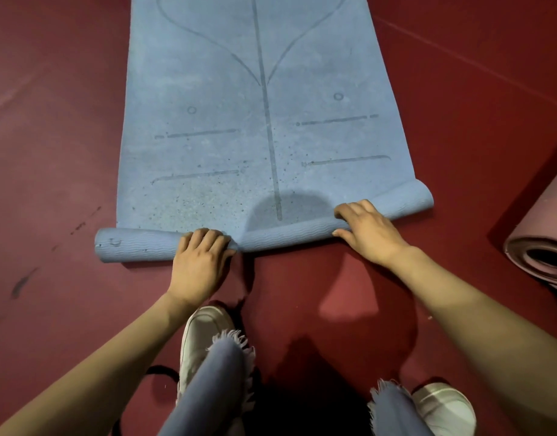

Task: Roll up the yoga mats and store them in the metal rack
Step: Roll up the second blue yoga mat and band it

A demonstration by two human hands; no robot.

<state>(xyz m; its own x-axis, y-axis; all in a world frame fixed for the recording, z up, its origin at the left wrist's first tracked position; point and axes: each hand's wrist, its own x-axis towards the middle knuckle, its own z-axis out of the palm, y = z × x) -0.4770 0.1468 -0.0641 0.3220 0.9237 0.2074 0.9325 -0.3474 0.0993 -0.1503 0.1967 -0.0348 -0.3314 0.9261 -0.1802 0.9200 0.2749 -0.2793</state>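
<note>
At the far left a dark red floor is seen, marked with a few dark scuffs. A blue yoga mat is spread flat on it, running away from the person toward the top of the view, and faint lines and small circles are printed on its upper face. The near end of the mat is wound into a slim roll, which lies across the floor slightly askew, its left end nearer the person than its right end. The left stretch of the roll is left uncovered. Low in the view a black strap is seen on the floor. Just right of the bare stretch, the roll is gripped by the left hand: the fingers are curled over its top and the palm is set against its near side. Below this hand a white shoe is planted on the floor, partly covered by a frayed jeans hem. Further right, the roll is held by the right hand, with the fingers bent over its top and the thumb laid along its near side. A second white shoe is seen low at the right. At the right edge a pink mat, already rolled, lies on the floor, well apart from the blue one and partly cut off by the frame
</note>
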